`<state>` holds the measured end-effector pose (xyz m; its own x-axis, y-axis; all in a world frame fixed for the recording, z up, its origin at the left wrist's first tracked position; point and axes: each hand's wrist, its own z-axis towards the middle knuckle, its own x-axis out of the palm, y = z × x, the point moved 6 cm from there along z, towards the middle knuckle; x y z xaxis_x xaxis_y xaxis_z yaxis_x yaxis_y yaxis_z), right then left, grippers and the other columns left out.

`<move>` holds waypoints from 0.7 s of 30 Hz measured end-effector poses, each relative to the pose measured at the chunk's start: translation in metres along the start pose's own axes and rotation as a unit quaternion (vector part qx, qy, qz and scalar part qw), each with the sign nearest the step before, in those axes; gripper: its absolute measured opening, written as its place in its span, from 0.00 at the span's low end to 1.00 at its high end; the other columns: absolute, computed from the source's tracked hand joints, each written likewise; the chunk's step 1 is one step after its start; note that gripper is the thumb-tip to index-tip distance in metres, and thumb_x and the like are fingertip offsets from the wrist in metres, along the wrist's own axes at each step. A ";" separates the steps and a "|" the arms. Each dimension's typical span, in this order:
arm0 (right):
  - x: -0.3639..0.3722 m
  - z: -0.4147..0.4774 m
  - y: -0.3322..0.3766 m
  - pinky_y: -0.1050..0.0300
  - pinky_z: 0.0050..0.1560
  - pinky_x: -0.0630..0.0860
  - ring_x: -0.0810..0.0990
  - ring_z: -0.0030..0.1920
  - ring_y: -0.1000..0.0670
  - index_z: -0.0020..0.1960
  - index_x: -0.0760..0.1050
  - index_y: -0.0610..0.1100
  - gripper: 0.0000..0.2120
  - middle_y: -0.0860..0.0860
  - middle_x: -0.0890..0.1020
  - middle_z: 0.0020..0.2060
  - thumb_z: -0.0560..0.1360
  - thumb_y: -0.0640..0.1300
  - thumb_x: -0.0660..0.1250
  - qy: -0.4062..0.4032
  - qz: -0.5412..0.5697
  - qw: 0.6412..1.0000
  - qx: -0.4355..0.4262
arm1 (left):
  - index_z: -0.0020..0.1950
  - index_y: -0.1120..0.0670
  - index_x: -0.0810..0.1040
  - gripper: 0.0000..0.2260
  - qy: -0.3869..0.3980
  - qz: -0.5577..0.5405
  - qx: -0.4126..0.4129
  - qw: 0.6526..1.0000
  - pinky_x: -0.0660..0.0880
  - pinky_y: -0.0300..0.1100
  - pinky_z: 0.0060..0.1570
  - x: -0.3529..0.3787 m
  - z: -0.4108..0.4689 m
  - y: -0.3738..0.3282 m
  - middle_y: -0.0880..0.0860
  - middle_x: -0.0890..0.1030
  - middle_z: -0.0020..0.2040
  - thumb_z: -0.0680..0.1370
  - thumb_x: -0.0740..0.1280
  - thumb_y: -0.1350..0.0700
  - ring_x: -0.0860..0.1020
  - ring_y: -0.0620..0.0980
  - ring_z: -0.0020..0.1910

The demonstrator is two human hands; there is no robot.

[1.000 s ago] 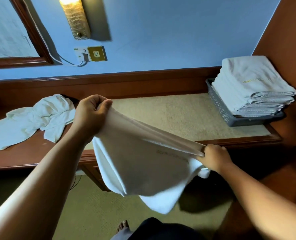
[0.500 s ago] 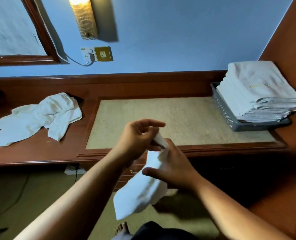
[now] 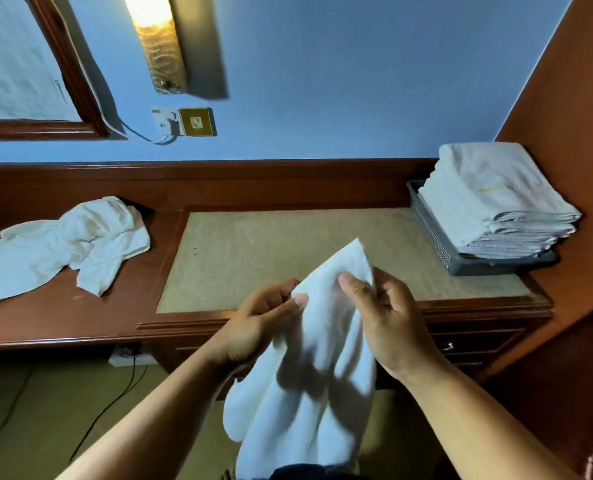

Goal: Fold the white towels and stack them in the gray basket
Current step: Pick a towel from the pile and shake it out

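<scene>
The white towel [image 3: 326, 375] is hanging in the air just in front of the tabletop's [image 3: 271, 244] front edge. Its long axis is running up and down, with one corner peaking above the hands and the loose end dropping below that edge. The left grip [image 3: 264, 323] is pinching the towel's upper left edge between thumb and curled fingers. The right grip [image 3: 388, 320] is pinching the upper edge just beside it, thumb pressing on the cloth. Both grips are narrow and holding the towel, nearly touching each other.

The gray basket [image 3: 430, 230] is sitting at the tabletop's right end, toward the far right corner, well apart from the held towel, so the right grip is the nearer one. It is carrying a stack of folded towels [image 3: 496, 202] that is rising well above its rim. A heap of unfolded towels [image 3: 63, 244] is lying at the left end.

The held towel is looking only partly folded, probably needing another fold before going rightward onto the stack.
</scene>
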<state>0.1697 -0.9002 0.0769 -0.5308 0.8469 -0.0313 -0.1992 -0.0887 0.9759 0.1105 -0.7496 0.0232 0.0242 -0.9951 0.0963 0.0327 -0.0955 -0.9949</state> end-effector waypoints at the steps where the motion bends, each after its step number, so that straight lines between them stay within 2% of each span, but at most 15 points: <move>1: -0.005 0.003 0.000 0.61 0.40 0.75 0.79 0.38 0.58 0.41 0.81 0.49 0.08 0.53 0.83 0.34 0.78 0.47 0.66 -0.003 -0.013 1.000 0.001 | 0.50 0.70 0.72 0.20 -0.025 -0.004 0.005 1.000 0.67 0.46 0.38 -0.002 -0.002 0.000 0.60 0.75 0.42 0.81 0.66 0.50 0.73 0.53 0.41; 3: -0.018 0.008 0.002 0.57 0.43 0.75 0.80 0.40 0.55 0.47 0.80 0.48 0.05 0.50 0.84 0.38 0.75 0.46 0.65 -0.009 -0.087 0.996 -0.012 | 0.46 0.67 0.72 0.18 -0.048 0.061 0.036 0.996 0.66 0.45 0.37 -0.001 -0.004 -0.007 0.55 0.73 0.40 0.82 0.65 0.50 0.71 0.50 0.39; 4: -0.024 0.010 0.005 0.58 0.43 0.76 0.81 0.41 0.56 0.50 0.79 0.49 0.07 0.51 0.84 0.41 0.74 0.43 0.65 -0.005 -0.143 0.989 -0.029 | 0.44 0.65 0.73 0.17 -0.043 0.113 0.060 0.991 0.65 0.44 0.36 0.002 -0.006 -0.014 0.52 0.72 0.38 0.83 0.64 0.51 0.70 0.48 0.39; 6: -0.028 0.013 0.022 0.65 0.43 0.75 0.81 0.42 0.56 0.61 0.74 0.52 0.21 0.54 0.82 0.43 0.72 0.34 0.65 0.028 -0.260 0.961 -0.091 | 0.43 0.59 0.75 0.14 -0.026 0.205 0.093 0.974 0.67 0.42 0.35 0.010 -0.009 -0.027 0.48 0.72 0.36 0.84 0.63 0.52 0.71 0.44 0.37; 8: -0.023 0.016 0.034 0.66 0.45 0.75 0.80 0.44 0.56 0.69 0.70 0.51 0.30 0.56 0.81 0.45 0.70 0.32 0.63 0.079 -0.376 0.911 -0.152 | 0.46 0.54 0.77 0.10 -0.021 0.274 0.118 0.954 0.70 0.42 0.35 0.017 -0.009 -0.039 0.48 0.75 0.36 0.84 0.62 0.52 0.74 0.43 0.36; 9: -0.018 0.017 0.036 0.64 0.46 0.75 0.79 0.45 0.56 0.68 0.72 0.51 0.29 0.56 0.80 0.45 0.70 0.33 0.62 0.105 -0.427 0.881 -0.177 | 0.47 0.52 0.77 0.09 -0.025 0.300 0.131 0.944 0.71 0.44 0.35 0.021 -0.009 -0.044 0.49 0.77 0.36 0.84 0.62 0.52 0.75 0.43 0.36; 11: -0.009 0.016 0.034 0.57 0.46 0.76 0.77 0.43 0.52 0.54 0.78 0.47 0.18 0.54 0.80 0.40 0.69 0.37 0.57 0.131 -0.495 0.828 -0.227 | 0.51 0.50 0.76 0.05 -0.039 0.317 0.157 0.934 0.73 0.47 0.35 0.026 -0.009 -0.051 0.49 0.79 0.38 0.84 0.62 0.52 0.77 0.45 0.37; 13: -0.006 0.015 0.025 0.55 0.36 0.74 0.75 0.36 0.51 0.42 0.75 0.45 0.14 0.52 0.76 0.33 0.70 0.40 0.50 0.136 -0.496 0.831 -0.212 | 0.55 0.49 0.73 0.03 -0.050 0.298 0.166 0.939 0.74 0.48 0.34 0.029 -0.010 -0.051 0.49 0.80 0.38 0.83 0.63 0.51 0.79 0.47 0.36; 15: -0.008 0.015 0.019 0.59 0.28 0.69 0.73 0.30 0.52 0.38 0.74 0.46 0.15 0.52 0.75 0.29 0.71 0.41 0.49 0.123 -0.486 0.843 -0.196 | 0.57 0.48 0.71 0.06 -0.060 0.303 0.180 0.934 0.74 0.52 0.34 0.030 -0.012 -0.050 0.51 0.81 0.38 0.82 0.64 0.49 0.79 0.49 0.35; 18: -0.011 0.016 0.025 0.66 0.26 0.57 0.68 0.25 0.52 0.33 0.72 0.47 0.12 0.53 0.72 0.24 0.68 0.38 0.53 0.089 -0.514 0.830 -0.199 | 0.55 0.49 0.75 0.04 -0.061 0.314 0.200 0.926 0.75 0.48 0.38 0.033 -0.018 -0.044 0.48 0.80 0.41 0.81 0.67 0.52 0.79 0.48 0.39; 20: -0.008 0.018 0.029 0.64 0.26 0.54 0.66 0.23 0.51 0.31 0.71 0.47 0.10 0.53 0.69 0.23 0.64 0.36 0.56 0.088 -0.533 0.816 -0.208 | 0.54 0.50 0.78 0.03 -0.067 0.293 0.197 0.933 0.76 0.43 0.41 0.033 -0.024 -0.036 0.48 0.81 0.43 0.80 0.70 0.54 0.80 0.48 0.42; 21: -0.005 0.019 0.031 0.63 0.26 0.54 0.64 0.23 0.50 0.30 0.70 0.47 0.09 0.54 0.67 0.22 0.63 0.36 0.55 0.097 -0.538 0.808 -0.219 | 0.53 0.49 0.80 0.03 -0.074 0.283 0.189 0.937 0.76 0.44 0.43 0.033 -0.026 -0.032 0.48 0.82 0.43 0.80 0.71 0.54 0.80 0.49 0.43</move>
<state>0.1817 -0.8973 0.1114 0.0329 0.4639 -0.8853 -0.8817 0.4305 0.1929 0.0843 -0.7797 0.0573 0.2822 -0.8663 -0.4122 0.3238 0.4905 -0.8091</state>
